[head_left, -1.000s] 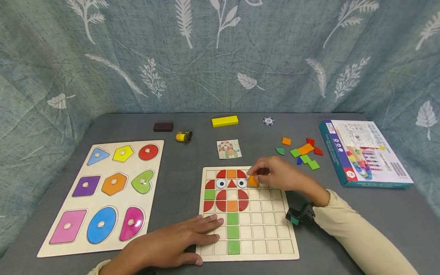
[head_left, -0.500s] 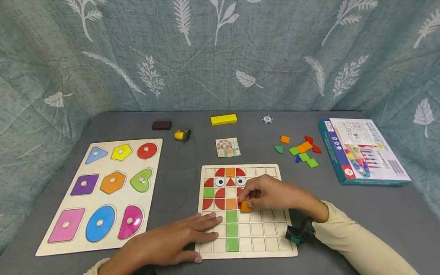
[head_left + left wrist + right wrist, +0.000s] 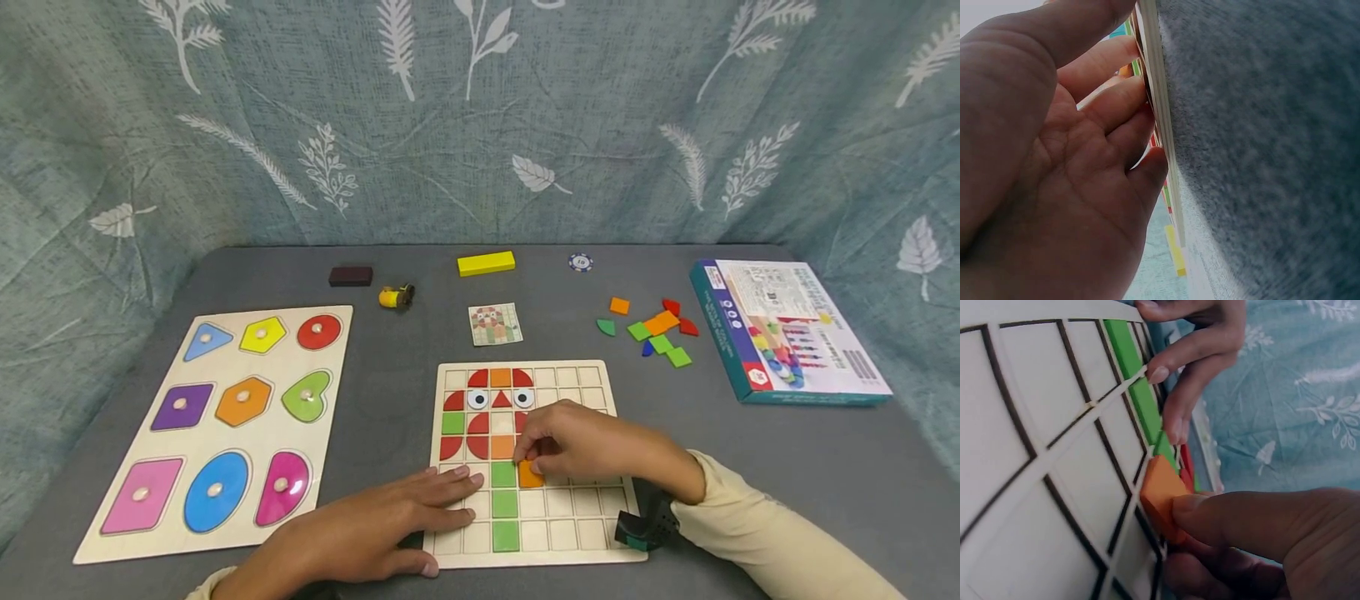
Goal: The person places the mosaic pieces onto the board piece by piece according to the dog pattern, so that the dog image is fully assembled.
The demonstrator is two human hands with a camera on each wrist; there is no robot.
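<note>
A: Risks, going left to right?

B: First, at left, the left hand (image 3: 390, 517) on the near-left part of the grid board (image 3: 581, 504). Possible skid of the board from a shove or uneven press there; hence a poor fit for anything lowered onto it.

A: Next?

B: Three green squares (image 3: 505, 503) in a column. Possible knock out of line; likely cause, too much leftward drift beside them.

A: And the orange square (image 3: 530, 475)?

B: Just right of the topmost green square in that column, tilted in the right-wrist view. Likeliest snag: a catch on a raised ridge (image 3: 1072, 434), from an edge not level with the board. Second: a slip from too light a pinch. Full contact underneath: cannot tell.

A: Further right?

B: Loose pieces (image 3: 661, 343), well apart from the work. Little risk.

A: Now the hands. Left?

B: Fingers apart, nearly straight, holding nothing; touching the board, with thumb by the near-left corner.

A: Right hand (image 3: 581, 437)?

B: Clamped on the orange square, thumb against the face, fingers behind. Hardly any gap beyond the square's own thickness. Finger ends partly hidden.
</note>
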